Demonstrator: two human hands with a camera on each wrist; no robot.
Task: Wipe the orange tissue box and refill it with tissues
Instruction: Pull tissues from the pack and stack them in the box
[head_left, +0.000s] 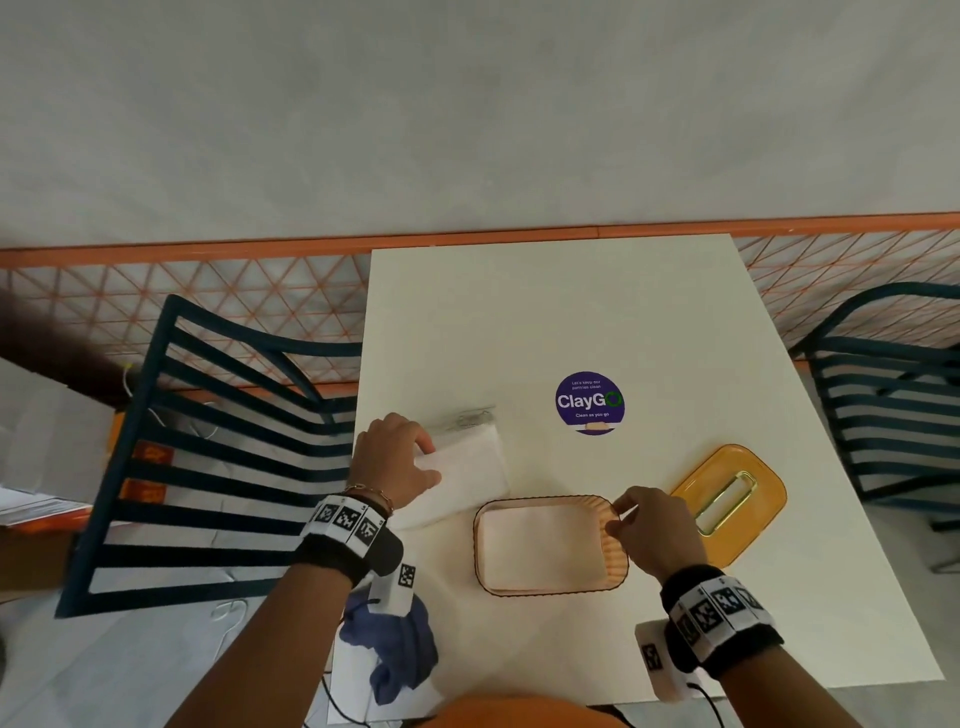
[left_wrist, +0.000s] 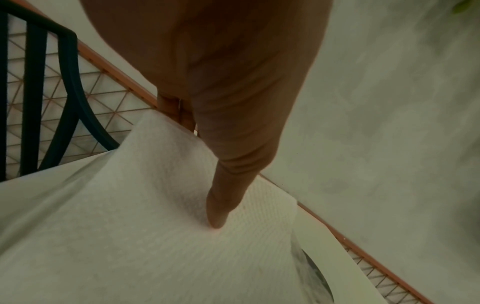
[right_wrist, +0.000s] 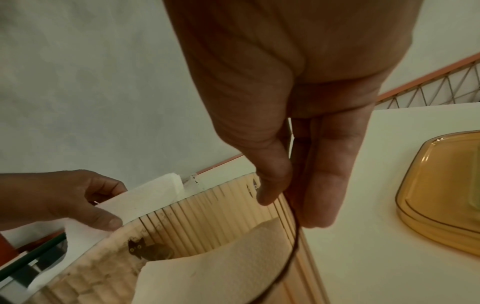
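Observation:
The orange ribbed tissue box stands open on the white table, with a layer of tissues lying inside it. My right hand pinches its right rim; in the right wrist view my right hand has the thumb inside the box wall and the fingers outside. Just left of the box, my left hand grips a stack of white tissues, tilted above the table. In the left wrist view the thumb presses down on the tissue stack. The box's orange lid lies to the right.
A blue cloth lies crumpled at the table's near left edge. A clear wrapper and a purple round sticker are behind the hands. Dark slatted chairs flank the table on both sides.

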